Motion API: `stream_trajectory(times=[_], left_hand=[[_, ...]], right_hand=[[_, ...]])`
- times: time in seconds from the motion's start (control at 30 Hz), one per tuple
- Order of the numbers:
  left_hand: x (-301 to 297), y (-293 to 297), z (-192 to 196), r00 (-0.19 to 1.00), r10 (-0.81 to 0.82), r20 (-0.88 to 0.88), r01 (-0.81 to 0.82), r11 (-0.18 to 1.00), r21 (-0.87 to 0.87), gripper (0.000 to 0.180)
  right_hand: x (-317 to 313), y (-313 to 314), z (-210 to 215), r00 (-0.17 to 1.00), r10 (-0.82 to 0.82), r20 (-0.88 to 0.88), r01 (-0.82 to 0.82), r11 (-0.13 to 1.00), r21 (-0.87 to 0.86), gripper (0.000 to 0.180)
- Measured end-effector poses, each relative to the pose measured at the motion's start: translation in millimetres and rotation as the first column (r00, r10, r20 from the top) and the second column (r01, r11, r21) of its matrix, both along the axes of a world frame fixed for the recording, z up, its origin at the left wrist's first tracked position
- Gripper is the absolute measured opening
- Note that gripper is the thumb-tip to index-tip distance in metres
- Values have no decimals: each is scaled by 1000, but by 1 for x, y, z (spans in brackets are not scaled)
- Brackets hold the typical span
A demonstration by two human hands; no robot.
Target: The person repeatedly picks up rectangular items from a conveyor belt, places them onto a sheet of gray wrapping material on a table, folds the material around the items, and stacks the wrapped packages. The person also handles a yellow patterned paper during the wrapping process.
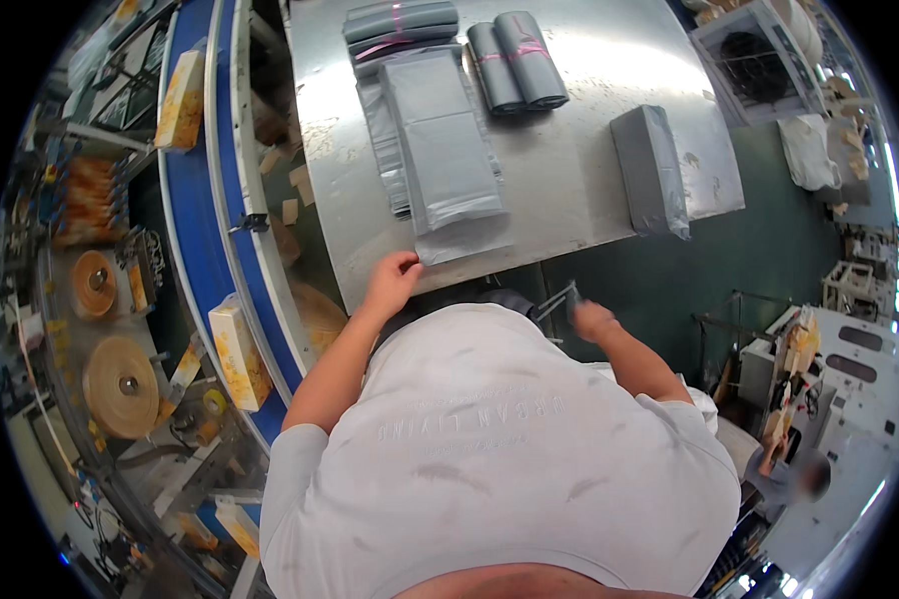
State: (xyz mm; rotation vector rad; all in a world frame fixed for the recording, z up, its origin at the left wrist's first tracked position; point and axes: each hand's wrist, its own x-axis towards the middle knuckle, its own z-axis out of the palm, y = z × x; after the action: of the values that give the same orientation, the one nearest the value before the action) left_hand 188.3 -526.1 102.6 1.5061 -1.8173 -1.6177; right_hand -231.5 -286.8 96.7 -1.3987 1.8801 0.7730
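A stack of flat grey plastic bags [445, 150] lies on the metal table, its near end reaching the front edge. My left hand [393, 283] is at the near left corner of the top bag, thumb and fingers pinched on its thin edge. Off the table's front edge, beside my body, my right hand [594, 320] is closed and a little blurred. A small grey piece with pale thin bars [571, 298] shows at its fingers; its kind is unclear. Rolled grey bags [517, 62] tied with pink string lie farther back, beside a tied bundle [400, 20].
A grey wrapped block [651, 170] stands at the right of the metal table [569, 190]. Along the left runs a blue conveyor [192, 190] carrying yellow-and-white boxes [240, 354]. A fan [754, 65] is at the back right. Another person [784, 477] is far right.
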Motion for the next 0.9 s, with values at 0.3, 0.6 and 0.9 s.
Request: stream_trajectory(times=[0.3, 0.6, 0.9], left_hand=[[-18, -77, 52, 741, -394, 543, 536, -139, -833, 23], [-21, -113, 39, 783, -538, 312, 504, 254, -826, 6], [-67, -117, -42, 695, 679, -237, -632, 734, 250, 24]], right_hand=[[60, -192, 115, 744, 665, -62, -357, 317, -878, 51], [40, -276, 38, 533, 605, 592, 163, 614, -773, 11], [112, -312, -13, 316, -355, 880, 941, 233, -245, 32]])
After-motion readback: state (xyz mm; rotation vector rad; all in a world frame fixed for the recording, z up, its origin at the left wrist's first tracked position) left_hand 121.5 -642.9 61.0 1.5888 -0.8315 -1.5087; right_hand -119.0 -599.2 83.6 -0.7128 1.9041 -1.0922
